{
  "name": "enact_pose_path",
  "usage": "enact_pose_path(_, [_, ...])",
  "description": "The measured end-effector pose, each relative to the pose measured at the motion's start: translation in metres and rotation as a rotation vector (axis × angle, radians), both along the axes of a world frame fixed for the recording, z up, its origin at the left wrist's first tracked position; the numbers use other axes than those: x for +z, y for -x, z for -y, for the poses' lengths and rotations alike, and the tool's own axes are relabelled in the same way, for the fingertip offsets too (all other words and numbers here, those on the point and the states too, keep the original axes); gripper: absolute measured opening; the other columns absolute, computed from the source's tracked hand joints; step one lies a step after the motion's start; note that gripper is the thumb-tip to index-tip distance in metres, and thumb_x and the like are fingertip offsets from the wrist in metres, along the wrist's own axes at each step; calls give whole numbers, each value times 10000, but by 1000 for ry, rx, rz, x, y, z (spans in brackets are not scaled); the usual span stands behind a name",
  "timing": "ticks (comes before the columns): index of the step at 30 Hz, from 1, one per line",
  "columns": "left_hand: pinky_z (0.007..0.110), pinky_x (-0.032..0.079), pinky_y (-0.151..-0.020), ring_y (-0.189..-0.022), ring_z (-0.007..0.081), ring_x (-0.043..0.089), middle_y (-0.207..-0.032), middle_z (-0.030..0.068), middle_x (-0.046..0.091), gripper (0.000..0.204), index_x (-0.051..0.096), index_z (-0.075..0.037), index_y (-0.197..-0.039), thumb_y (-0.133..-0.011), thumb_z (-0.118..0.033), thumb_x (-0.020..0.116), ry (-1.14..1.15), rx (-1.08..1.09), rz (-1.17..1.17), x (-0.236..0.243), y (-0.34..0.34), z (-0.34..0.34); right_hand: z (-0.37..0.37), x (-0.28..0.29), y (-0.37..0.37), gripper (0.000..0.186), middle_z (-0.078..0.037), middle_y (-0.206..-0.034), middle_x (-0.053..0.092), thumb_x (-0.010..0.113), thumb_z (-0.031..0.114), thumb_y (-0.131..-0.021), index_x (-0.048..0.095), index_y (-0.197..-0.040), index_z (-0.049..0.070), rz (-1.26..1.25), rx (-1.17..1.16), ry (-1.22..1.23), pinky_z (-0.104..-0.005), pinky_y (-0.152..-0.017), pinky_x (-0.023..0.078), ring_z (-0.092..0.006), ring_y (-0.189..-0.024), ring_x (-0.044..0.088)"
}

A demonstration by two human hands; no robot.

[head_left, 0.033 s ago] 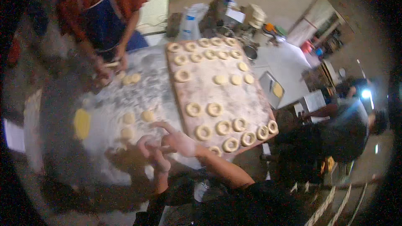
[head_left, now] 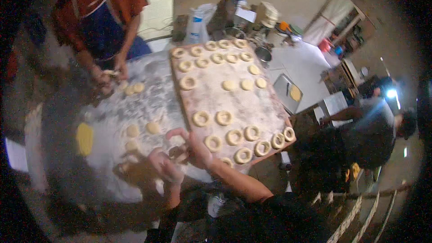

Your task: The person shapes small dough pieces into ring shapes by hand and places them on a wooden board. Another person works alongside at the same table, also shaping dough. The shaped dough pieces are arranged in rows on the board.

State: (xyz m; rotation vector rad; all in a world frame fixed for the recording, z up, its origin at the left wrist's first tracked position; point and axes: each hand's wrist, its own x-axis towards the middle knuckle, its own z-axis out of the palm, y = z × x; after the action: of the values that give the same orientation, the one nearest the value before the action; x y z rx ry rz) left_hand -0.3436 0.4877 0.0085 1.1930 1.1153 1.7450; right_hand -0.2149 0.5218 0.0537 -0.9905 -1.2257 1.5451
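Over the near edge of the floury table (head_left: 155, 69), my left hand (head_left: 166, 166) and my right hand (head_left: 195, 148) are close together. Both are dusted with flour, their fingers curled toward each other. Whatever lies between them is hidden by the fingers and blur. Just beyond sit round dough pieces (head_left: 153, 128), with a flat yellow dough sheet (head_left: 84, 139) farther left. Right of my hands a floured wooden board (head_left: 229, 101) carries several dough rings (head_left: 224, 117) in rows at its far and near ends. A few solid dough rounds (head_left: 246, 84) lie among them.
Across the table a person in an apron (head_left: 96, 31) handles a piece of dough near more dough rounds (head_left: 134, 88). At right stand a white table (head_left: 288, 63) with a tray (head_left: 284, 101), and another person (head_left: 369, 126). Ropes (head_left: 351, 216) hang at lower right.
My fingers have shifted slightly, with the right hand's curled fingers lifting a little. The whole view has moved a bit, so the board and table appear farther left.
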Motion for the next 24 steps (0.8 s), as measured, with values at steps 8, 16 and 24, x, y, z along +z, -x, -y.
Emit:
enact_pose_path(8, [406, 505, -631, -720, 267, 629, -877, 148, 639, 345, 529, -16, -1112, -1038, -325, 396, 267, -329, -344, 9, -128, -16, 32, 25, -127, 440, -60, -916, 617, 481, 240, -1004, 358, -1395, 80, 376, -156, -211, -336, -846, 491, -190, -890, 597])
enact_pose_path(16, [470, 505, -607, -719, 404, 679, -799, 231, 667, 223, 564, -71, -1090, -1022, -224, 417, 116, -497, -541, 53, -232, -16, 57, 30, -212, 287, -116, -817, 636, 482, 304, -1013, 408, -1220, 120, 222, -469, 48, -318, -723, 497, -178, -795, 618])
enact_pose_path(24, [496, 496, -674, -795, 467, 655, -815, 232, 654, 224, 525, -75, -1106, -1033, -244, 397, 254, -654, -576, 37, -288, -17, 74, -13, -267, 572, -128, -841, 649, 412, 598, -978, 393, -1302, 127, -63, -638, 125, -297, -593, 509, -193, -722, 632])
